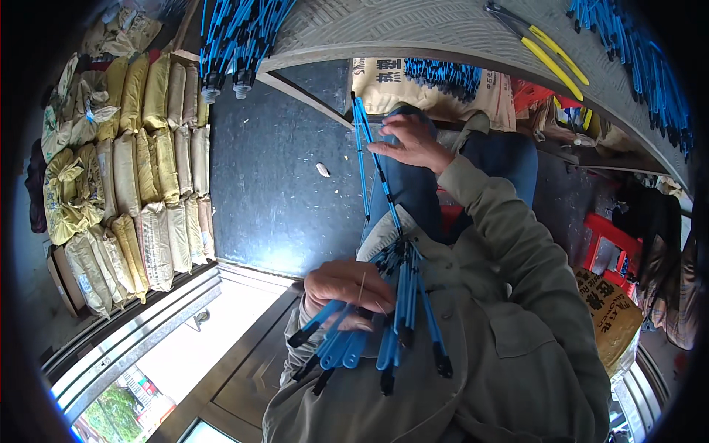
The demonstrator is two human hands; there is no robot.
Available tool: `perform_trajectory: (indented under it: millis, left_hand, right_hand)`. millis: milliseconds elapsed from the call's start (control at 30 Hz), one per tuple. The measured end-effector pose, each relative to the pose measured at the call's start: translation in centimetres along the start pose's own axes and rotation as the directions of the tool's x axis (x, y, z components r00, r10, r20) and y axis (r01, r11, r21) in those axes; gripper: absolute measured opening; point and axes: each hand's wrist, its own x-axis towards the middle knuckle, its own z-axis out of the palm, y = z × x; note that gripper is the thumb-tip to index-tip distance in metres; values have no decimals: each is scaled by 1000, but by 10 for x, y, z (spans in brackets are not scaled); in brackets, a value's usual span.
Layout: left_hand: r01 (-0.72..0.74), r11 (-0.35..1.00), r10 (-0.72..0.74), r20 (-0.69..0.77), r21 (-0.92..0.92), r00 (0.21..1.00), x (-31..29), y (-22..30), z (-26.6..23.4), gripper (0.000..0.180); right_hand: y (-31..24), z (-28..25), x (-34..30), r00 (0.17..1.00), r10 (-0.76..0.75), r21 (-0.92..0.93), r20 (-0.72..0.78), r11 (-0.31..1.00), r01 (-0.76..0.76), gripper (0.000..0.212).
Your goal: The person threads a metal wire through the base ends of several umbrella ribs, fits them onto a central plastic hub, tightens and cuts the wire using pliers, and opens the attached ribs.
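My left hand [347,292] is closed round a bundle of blue plastic strips [405,303] with black ends, held low against my jacket. Several strip ends fan out below the fingers, some showing small holes. A thin, pale, needle-like piece stands up by these fingers. Two longer blue-and-black lengths [378,166] stretch from near the bundle up past my knee. Beside their upper part is my right hand [413,140], its fingers apart and the thumb side at the nearer length. Whether it touches that length I cannot tell.
Yellow-handled pliers [554,59] and piles of blue strips [247,33] lie on the curved-looking grey table [413,33] ahead. More strips [443,76] rest on a paper sack below. Stacked sacks [140,162] line the left. A red plastic stool [613,244] stands at right.
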Motion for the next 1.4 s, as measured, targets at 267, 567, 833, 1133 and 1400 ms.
perform_trajectory:
  millis: [267, 567, 833, 1133, 1400]
  left_hand:
    - [-24, 999, 26, 84, -23, 996, -4, 3, 4, 24]
    - [-83, 996, 84, 31, -23, 996, -3, -2, 0, 24]
    - [178, 984, -178, 114, 14, 977, 25, 5, -2, 20]
    - [71, 997, -73, -246, -15, 967, 18, -9, 17, 29]
    - [142, 988, -139, -47, 60, 989, 27, -5, 1, 30]
  right_hand:
    - [-39, -6, 33, 901, 209, 693, 381, 580, -428, 61]
    - [-64, -55, -5, 930, 68, 931, 361, 24, -364, 59]
    - [-119, -87, -68, 962, -28, 960, 273, 78, -270, 24]
    - [-141, -95, -80, 987, -118, 946, 113, 317, -71, 20]
    - [-146, -95, -78, 988, 9, 964, 155, 216, -153, 33]
